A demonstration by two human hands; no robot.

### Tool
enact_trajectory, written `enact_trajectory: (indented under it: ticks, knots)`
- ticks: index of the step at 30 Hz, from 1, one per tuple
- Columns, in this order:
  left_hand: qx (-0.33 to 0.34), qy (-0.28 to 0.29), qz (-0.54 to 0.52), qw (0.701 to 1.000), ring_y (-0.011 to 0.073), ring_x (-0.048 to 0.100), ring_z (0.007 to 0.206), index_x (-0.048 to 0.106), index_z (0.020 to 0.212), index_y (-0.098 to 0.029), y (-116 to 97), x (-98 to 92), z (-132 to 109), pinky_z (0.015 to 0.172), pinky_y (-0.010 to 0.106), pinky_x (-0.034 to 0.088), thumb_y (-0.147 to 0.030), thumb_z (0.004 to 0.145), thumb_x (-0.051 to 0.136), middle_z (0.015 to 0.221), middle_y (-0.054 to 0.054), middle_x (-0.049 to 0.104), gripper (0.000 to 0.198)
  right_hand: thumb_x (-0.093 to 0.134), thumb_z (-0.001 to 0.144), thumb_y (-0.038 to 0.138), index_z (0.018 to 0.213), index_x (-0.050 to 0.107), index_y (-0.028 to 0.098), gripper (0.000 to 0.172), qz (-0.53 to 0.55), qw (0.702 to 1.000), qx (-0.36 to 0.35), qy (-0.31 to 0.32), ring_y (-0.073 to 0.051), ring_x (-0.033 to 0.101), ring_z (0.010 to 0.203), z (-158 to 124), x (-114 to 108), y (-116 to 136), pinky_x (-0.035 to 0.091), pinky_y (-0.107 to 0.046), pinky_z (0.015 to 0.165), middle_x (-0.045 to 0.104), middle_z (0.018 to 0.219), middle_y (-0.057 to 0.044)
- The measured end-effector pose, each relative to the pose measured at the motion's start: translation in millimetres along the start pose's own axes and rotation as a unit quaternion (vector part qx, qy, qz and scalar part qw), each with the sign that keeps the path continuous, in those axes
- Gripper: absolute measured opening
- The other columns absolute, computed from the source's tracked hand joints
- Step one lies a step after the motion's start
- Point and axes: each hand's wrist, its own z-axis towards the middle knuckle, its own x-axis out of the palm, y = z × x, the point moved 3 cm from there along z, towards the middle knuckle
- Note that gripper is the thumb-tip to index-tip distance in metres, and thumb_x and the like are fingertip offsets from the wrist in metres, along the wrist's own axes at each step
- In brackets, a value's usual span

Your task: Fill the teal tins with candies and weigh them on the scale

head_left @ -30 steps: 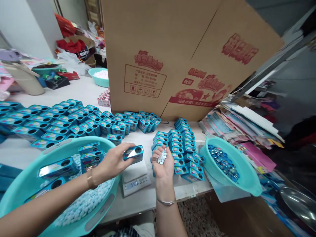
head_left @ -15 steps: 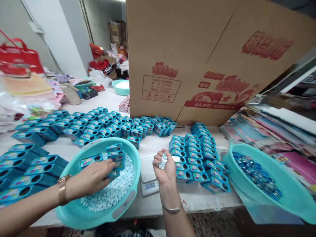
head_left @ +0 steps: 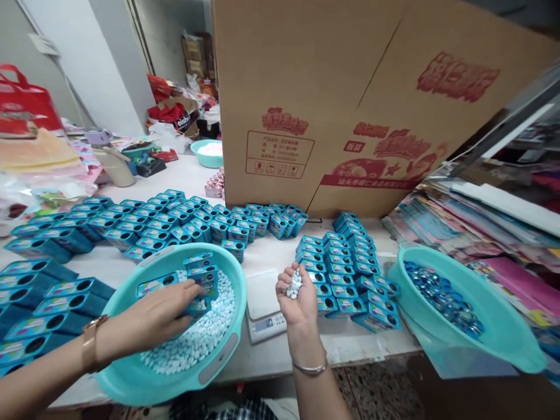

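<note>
Inside the turquoise basin (head_left: 242, 274), pale blue-white candies (head_left: 184, 350) lie loose around several small blue boxes (head_left: 154, 284). My left hand (head_left: 153, 315) is over them, palm down, its fingers curled round a blue box that is mostly hidden under it. A few candies show beside its fingertips. Its index finger is close to another upright box (head_left: 205, 279). My right hand (head_left: 300, 306) is turned palm up, its fingers cupped round a small heap of the same candies (head_left: 292, 286). Just left of that hand sits a white digital scale (head_left: 261, 300) with a lit display and a bare plate.
Rows of blue boxes stand right of the scale (head_left: 345, 274), at the left edge (head_left: 56, 309) and at the back (head_left: 166, 224). A second basin (head_left: 503, 326) at right holds shiny blue pieces (head_left: 441, 300). A big carton (head_left: 324, 76) walls off the back.
My right hand has shifted slightly right, away from the scale, with the candies still in it. My left hand has moved slightly within the basin. The whole view has shifted a little.
</note>
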Motion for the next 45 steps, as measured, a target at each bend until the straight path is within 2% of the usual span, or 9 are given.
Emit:
enact_trajectory:
  ticks: [5,10,15,22,28,31,33,38,45]
  knots:
    - [-0.021,-0.065,-0.054,0.996,0.027,0.052,0.118,0.043,0.131,-0.031,-3,-22.1,6,0.093,0.038,0.046,-0.038,0.083,0.054,0.132,0.004,0.053,0.05,0.046,0.088,0.025,0.082,0.048,0.02,0.009,0.014,1.0,-0.002,0.016,-0.004,0.039,0.048,-3,-2,9,0.034,-0.013,0.042,0.042,0.061,0.007]
    - [-0.005,-0.149,-0.128,0.981,0.0227,0.056,0.107,0.05,0.122,-0.026,-45,-39.1,49,0.089,0.035,0.046,-0.041,0.084,0.052,0.119,0.005,0.06,0.041,0.046,0.087,0.023,0.082,0.048,0.02,0.007,0.036,0.999,-0.03,0.022,-0.005,0.039,0.049,-11,-1,33,0.036,-0.014,0.043,0.04,0.062,0.007]
    - [0.025,-0.164,-0.096,0.981,0.0224,0.06,0.092,0.058,0.105,-0.021,-85,-0.7,108,0.102,0.049,0.03,-0.035,0.079,0.055,0.099,0.004,0.067,0.03,0.045,0.088,0.025,0.082,0.048,0.02,0.008,0.043,0.997,-0.063,0.023,-0.005,0.04,0.049,-20,-8,59,0.037,-0.015,0.043,0.041,0.063,0.006]
    - [0.027,-0.166,-0.045,0.985,0.0238,0.06,0.09,0.059,0.093,-0.02,-98,42.4,147,0.108,0.054,0.011,-0.038,0.077,0.057,0.089,0.004,0.067,0.024,0.05,0.084,0.02,0.081,0.047,0.02,0.004,0.037,0.995,-0.096,0.012,-0.005,0.041,0.05,-26,-25,81,0.038,-0.015,0.043,0.042,0.064,0.007]
    - [-0.016,-0.103,-0.03,0.994,0.0285,0.055,0.109,0.055,0.107,-0.017,-83,65.2,141,0.108,0.055,0.011,-0.043,0.077,0.058,0.108,0.011,0.064,0.04,0.049,0.084,0.019,0.081,0.046,0.02,0.004,0.051,0.995,-0.085,-0.004,-0.005,0.04,0.049,-19,-28,85,0.037,-0.014,0.043,0.042,0.064,0.007]
    - [-0.029,-0.106,-0.032,0.993,0.0373,0.025,0.134,0.023,0.14,-0.012,-74,60.0,127,0.108,0.058,0.012,-0.058,0.067,0.064,0.143,0.022,0.033,0.095,0.048,0.085,0.019,0.081,0.047,0.02,0.004,0.052,0.995,-0.087,-0.002,-0.005,0.04,0.05,-20,-26,88,0.038,-0.014,0.043,0.042,0.064,0.006]
    - [-0.042,-0.15,-0.042,0.987,0.0376,0.01,0.139,-0.003,0.145,-0.014,-65,44.7,116,0.108,0.059,0.011,-0.065,0.067,0.06,0.151,0.022,0.013,0.112,0.047,0.085,0.02,0.081,0.047,0.02,0.005,0.049,0.995,-0.091,0.001,-0.005,0.04,0.05,-22,-25,90,0.038,-0.014,0.043,0.042,0.064,0.006]
    - [-0.11,-0.232,-0.07,0.964,0.0386,0.014,0.138,-0.014,0.144,-0.018,-36,10.3,92,0.108,0.062,0.011,-0.064,0.069,0.06,0.151,0.019,0.016,0.115,0.05,0.084,0.019,0.08,0.046,0.02,0.005,0.023,0.995,-0.096,0.003,-0.004,0.041,0.05,-23,-21,90,0.038,-0.014,0.043,0.043,0.064,0.007]
    - [-0.124,-0.211,-0.078,0.966,0.0398,0.017,0.136,-0.012,0.144,-0.02,-27,12.6,85,0.107,0.064,0.012,-0.063,0.072,0.058,0.149,0.016,0.022,0.109,0.053,0.081,0.016,0.082,0.046,0.021,0.009,0.007,0.996,-0.091,0.003,-0.004,0.042,0.05,-15,-19,86,0.038,-0.013,0.044,0.043,0.065,0.007]
